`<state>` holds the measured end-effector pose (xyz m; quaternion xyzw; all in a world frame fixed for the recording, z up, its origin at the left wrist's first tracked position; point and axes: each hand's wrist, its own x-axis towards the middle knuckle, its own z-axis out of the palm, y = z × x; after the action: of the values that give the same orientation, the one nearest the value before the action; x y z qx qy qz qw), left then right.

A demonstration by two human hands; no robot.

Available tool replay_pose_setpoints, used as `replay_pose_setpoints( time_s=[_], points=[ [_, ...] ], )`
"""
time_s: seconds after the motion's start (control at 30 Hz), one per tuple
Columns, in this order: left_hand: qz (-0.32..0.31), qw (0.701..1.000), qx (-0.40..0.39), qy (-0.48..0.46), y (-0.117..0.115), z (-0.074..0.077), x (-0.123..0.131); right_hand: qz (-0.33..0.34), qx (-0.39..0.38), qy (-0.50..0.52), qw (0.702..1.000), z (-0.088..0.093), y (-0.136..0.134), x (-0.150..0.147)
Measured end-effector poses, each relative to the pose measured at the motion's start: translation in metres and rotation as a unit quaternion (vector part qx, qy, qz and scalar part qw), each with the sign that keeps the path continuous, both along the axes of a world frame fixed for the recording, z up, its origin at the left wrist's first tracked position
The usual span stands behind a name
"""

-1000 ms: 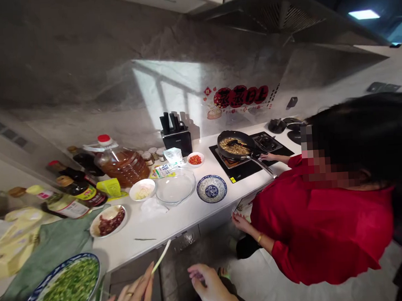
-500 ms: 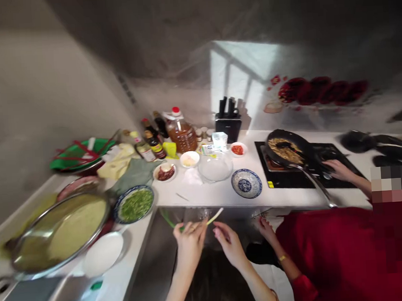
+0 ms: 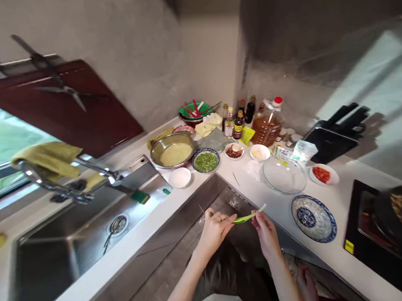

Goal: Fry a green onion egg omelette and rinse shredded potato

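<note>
And here a green onion stalk (image 3: 245, 219) is held up in front of the counter (image 3: 249, 187), over the floor by the inner corner. Its green end is pinched in the fingers of the left hand (image 3: 217, 226), a ring worn there; its pale end is gripped narrowly by the fingertips of the right hand (image 3: 265, 233), the white tip left poking out beyond. Chopped greens (image 3: 205, 161) are heaped on a blue-rimmed plate (image 3: 206, 171) at the corner, flanked by a steel bowl (image 3: 155, 152) filled with pale liquid (image 3: 176, 154). To the right, a patterned dish (image 3: 307, 216) is set near the counter's edge, beside a clear glass dish (image 3: 284, 177). Below it, another person's hand (image 3: 307, 282) is glimpsed, blurred; whether anything is held there cannot be told.
</note>
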<state>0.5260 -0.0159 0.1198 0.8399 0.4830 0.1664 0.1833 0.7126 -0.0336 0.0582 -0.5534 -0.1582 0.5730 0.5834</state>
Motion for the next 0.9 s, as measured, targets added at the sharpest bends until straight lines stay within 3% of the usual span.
replay_pose_setpoints(
  time_s=[0.17, 0.27, 0.4, 0.57, 0.73, 0.9],
  points=[
    [0.121, 0.991, 0.043, 0.031, -0.002, 0.005, -0.066, 0.203, -0.008, 0.042, 0.978, 0.011, 0.024, -0.047],
    [0.147, 0.987, 0.046, 0.051, 0.011, 0.001, -0.114, 0.245, -0.021, 0.067, 0.967, 0.008, 0.039, -0.088],
    [0.112, 0.99, 0.052, 0.067, 0.059, -0.013, -0.184, 0.232, -0.07, 0.138, 0.96, -0.007, 0.068, -0.154],
    [0.056, 0.995, 0.036, 0.077, 0.132, -0.05, -0.249, 0.171, -0.103, 0.159, 0.967, -0.034, 0.114, -0.233],
    [0.052, 0.994, 0.015, 0.094, 0.17, -0.09, -0.276, 0.141, -0.132, 0.153, 0.969, -0.054, 0.14, -0.267],
    [0.065, 0.993, 0.005, 0.1, 0.178, -0.099, -0.283, 0.133, -0.143, 0.12, 0.973, -0.059, 0.149, -0.272]
  ],
)
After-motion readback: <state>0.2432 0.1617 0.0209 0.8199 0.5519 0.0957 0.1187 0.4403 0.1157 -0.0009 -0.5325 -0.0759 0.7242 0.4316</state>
